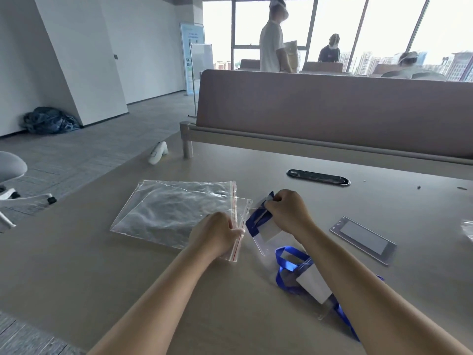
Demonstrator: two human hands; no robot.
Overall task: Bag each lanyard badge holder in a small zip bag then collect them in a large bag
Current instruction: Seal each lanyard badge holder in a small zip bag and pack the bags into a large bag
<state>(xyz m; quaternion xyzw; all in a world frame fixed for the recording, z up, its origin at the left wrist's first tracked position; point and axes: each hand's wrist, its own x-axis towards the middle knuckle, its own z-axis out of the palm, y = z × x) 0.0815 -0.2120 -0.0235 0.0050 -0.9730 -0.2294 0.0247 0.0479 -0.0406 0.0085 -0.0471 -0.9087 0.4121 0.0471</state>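
Left hand [217, 234] pinches the small zip bag [239, 234], mouth facing right. Right hand [286, 210], just right, grips a badge holder [266, 233]. Large bag [174, 211] lies left.

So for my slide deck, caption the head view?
Left hand holds small zip bag; right hand feeds in a blue-lanyard badge holder.

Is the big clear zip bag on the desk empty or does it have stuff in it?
Empty: the large clear zip bag lies flat on the desk, and only the tabletop shows through it.
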